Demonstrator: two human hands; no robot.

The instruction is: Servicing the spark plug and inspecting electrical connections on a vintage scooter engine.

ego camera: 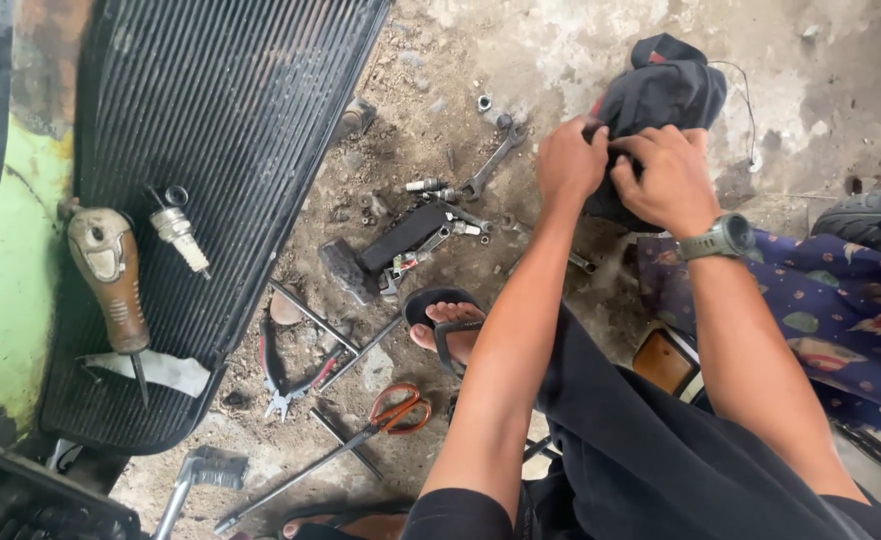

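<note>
dark cloth bundle [661,95], gripped by both hands [626,170]

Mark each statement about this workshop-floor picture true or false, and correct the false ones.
1. Both hands grip the dark crumpled cloth bundle. True: the left hand and right hand pinch it together.
2. The orange-handled scissors lie on the black finned radiator panel. False: they lie on the dirt floor.
3. A grey wristwatch sits on the right wrist. True.
4. The metal open-ended spanner is held in the left hand. False: it lies on the ground.
5. The wooden-handled soldering tool rests on the radiator panel. True.
</note>
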